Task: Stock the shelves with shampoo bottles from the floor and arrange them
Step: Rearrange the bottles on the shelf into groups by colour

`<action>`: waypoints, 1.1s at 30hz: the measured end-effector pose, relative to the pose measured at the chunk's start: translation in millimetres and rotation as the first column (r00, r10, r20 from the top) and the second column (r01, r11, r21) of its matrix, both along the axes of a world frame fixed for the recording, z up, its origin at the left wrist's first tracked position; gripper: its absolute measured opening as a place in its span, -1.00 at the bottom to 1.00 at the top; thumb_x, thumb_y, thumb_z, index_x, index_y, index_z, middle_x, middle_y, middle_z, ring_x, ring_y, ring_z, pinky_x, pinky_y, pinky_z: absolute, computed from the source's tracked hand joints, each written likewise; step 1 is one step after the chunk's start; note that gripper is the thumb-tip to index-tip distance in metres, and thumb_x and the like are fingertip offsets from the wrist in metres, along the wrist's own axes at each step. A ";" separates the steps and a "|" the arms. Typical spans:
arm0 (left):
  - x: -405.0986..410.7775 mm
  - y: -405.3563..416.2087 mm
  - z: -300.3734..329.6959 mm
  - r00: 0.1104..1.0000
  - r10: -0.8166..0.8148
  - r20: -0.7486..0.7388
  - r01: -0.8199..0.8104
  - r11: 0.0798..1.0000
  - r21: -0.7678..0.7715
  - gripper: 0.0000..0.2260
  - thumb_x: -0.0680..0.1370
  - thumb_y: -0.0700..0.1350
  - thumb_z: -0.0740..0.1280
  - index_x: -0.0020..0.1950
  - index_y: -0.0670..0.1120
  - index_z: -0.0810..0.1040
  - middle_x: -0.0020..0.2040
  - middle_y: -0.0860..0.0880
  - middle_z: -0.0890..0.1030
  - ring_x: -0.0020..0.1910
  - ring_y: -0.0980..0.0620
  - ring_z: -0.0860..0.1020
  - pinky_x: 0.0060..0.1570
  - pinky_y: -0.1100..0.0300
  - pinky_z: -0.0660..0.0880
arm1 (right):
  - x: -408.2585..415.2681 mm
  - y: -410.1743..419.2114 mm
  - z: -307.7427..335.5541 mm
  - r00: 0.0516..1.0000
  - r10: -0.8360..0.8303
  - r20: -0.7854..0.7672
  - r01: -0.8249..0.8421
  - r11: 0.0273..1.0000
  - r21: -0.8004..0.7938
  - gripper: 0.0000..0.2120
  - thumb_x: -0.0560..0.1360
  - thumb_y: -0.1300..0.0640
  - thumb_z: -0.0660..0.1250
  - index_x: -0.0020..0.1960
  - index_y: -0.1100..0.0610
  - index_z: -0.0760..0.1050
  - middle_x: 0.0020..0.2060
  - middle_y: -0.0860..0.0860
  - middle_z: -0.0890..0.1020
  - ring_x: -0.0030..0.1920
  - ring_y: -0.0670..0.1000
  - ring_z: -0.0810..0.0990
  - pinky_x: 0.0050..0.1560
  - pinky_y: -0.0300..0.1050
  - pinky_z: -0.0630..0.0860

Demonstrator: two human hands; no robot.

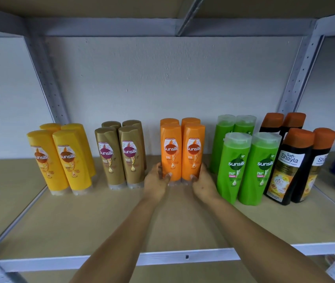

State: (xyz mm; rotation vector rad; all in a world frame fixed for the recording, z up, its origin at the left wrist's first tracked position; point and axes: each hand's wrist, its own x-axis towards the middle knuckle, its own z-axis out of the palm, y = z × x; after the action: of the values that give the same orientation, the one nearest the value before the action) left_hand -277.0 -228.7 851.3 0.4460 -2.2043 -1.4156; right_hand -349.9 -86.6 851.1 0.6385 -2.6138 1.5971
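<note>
"sunsilk" bottles (170, 152); "Safi Shayla" bottle (287, 166)

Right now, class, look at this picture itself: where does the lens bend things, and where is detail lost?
Head view: the wide angle bows the shelf uprights outward and leans the yellow bottles and black bottles; small label print is too soft to read; lighting is even, shadows faint.

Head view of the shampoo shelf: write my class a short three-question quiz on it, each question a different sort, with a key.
1. True or false: both hands hold the orange bottles.
2. Which group stands furthest left on the shelf? A green bottles B yellow bottles C black bottles
3. Fill in: between yellow and orange stand the ____ bottles.

Key
1. True: left hand and right hand grip the front pair's bases.
2. B
3. Gold
</note>
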 end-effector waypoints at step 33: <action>30.5 10.2 -13.0 0.996 0.018 0.084 0.014 0.932 -0.362 -0.50 0.51 0.11 0.18 0.42 -0.01 0.31 0.30 -0.06 0.46 0.27 -0.07 0.46 0.21 -0.04 0.45 | 43.8 16.7 6.2 0.993 0.004 -0.116 0.017 0.983 0.183 -0.52 0.50 0.17 0.31 0.38 0.18 0.31 0.25 0.19 0.47 0.25 0.19 0.47 0.25 -0.04 0.39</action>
State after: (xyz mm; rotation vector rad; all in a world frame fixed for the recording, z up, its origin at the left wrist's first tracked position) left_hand -246.5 -218.5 838.3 0.3814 -2.4637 -0.9676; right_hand -306.1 -69.9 857.3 0.7072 -2.6928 1.2846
